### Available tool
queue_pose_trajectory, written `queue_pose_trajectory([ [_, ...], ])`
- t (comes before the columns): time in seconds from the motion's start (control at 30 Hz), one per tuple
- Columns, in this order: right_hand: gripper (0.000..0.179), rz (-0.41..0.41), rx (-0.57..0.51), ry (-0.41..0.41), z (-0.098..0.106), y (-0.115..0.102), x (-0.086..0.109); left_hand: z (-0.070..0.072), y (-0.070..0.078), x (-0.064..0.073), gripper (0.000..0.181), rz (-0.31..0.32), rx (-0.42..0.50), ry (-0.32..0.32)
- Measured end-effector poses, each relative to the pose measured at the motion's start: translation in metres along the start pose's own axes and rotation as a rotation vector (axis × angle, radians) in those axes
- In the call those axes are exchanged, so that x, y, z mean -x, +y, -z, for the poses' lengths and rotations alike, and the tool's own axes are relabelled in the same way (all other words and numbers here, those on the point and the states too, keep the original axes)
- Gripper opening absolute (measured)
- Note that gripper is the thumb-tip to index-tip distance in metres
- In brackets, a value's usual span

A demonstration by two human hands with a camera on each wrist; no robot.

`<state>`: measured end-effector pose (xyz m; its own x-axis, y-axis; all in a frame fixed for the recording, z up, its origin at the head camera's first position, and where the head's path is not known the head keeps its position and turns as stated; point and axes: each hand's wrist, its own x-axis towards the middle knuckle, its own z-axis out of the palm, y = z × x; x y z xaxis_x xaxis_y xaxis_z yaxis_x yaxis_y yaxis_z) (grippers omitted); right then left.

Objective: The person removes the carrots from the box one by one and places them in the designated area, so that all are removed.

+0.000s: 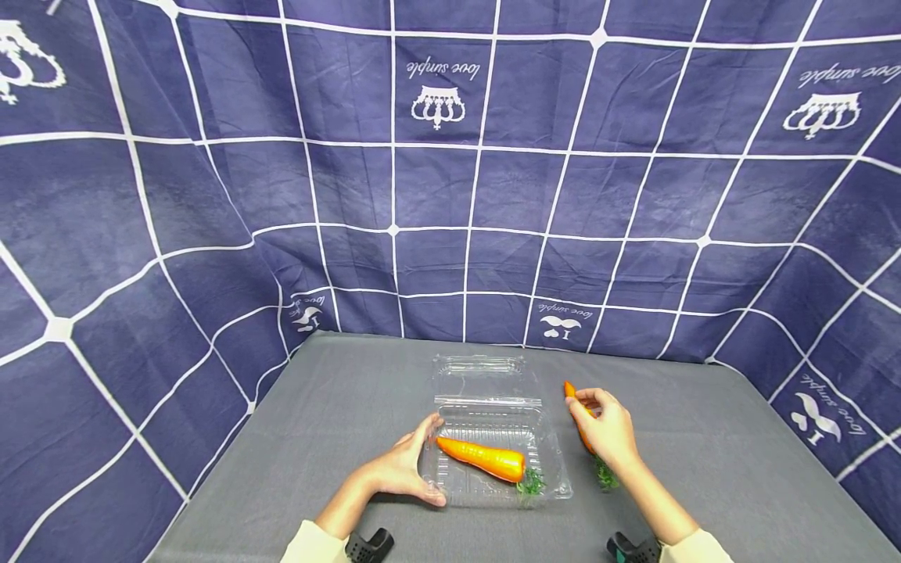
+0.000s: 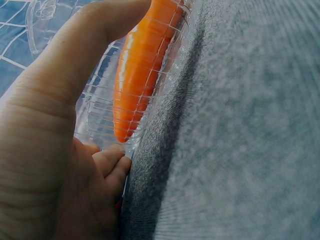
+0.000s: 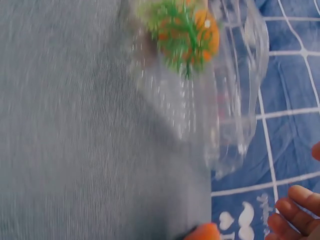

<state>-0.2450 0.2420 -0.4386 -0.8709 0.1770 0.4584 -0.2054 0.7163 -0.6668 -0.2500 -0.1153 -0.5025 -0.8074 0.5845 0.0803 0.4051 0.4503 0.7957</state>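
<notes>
An opened clear plastic clamshell container (image 1: 479, 493) lies on the grey table, its lid (image 1: 486, 379) folded back behind it. Inside it, a glossy orange carrot (image 1: 482, 459) with a short green top lies slantwise, tip to the left. My left hand (image 1: 404, 469) holds the container's left side, thumb at the front corner and fingers at the back; the left wrist view shows the carrot (image 2: 137, 75) through the ribbed wall. To the right, a second carrot (image 1: 584, 434) lies on the cloth. Over it is my right hand (image 1: 607, 426), fingers (image 3: 295, 215) apart from the carrot tip (image 3: 204, 232).
A grey cloth covers the table (image 1: 338, 391). Behind it and along both sides hangs a blue curtain (image 1: 436, 188) with white grid lines. Black straps (image 1: 369, 545) are worn on both wrists, below pale sleeves.
</notes>
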Motion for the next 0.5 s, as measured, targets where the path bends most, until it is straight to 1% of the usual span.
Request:
queue_pose_trajectory([
  [0.07, 0.017, 0.022, -0.029, -0.012, -0.003, -0.005, 0.002, 0.0, 0.0, 0.0, 0.128, 0.0, -0.002, -0.001],
  [0.13, 0.016, 0.025, -0.049, -0.035, -0.007, -0.01, 0.003, 0.001, 0.0, 0.0, 0.127, -0.001, -0.003, -0.003],
  [0.3, 0.019, -0.005, -0.091, -0.098, -0.017, -0.022, 0.009, 0.001, 0.001, 0.0, 0.127, -0.004, 0.001, -0.005],
  [0.37, 0.019, -0.001, -0.113, -0.116, -0.022, -0.026, 0.012, 0.001, 0.001, 0.0, 0.127, -0.008, 0.004, -0.003],
  [0.43, 0.018, 0.02, -0.136, -0.129, -0.026, -0.03, 0.015, 0.001, 0.002, 0.0, 0.127, -0.012, 0.008, -0.003],
  [0.5, 0.017, 0.063, -0.171, -0.144, -0.03, -0.034, 0.018, 0.001, 0.002, 0.0, 0.127, -0.015, 0.011, -0.004],
])
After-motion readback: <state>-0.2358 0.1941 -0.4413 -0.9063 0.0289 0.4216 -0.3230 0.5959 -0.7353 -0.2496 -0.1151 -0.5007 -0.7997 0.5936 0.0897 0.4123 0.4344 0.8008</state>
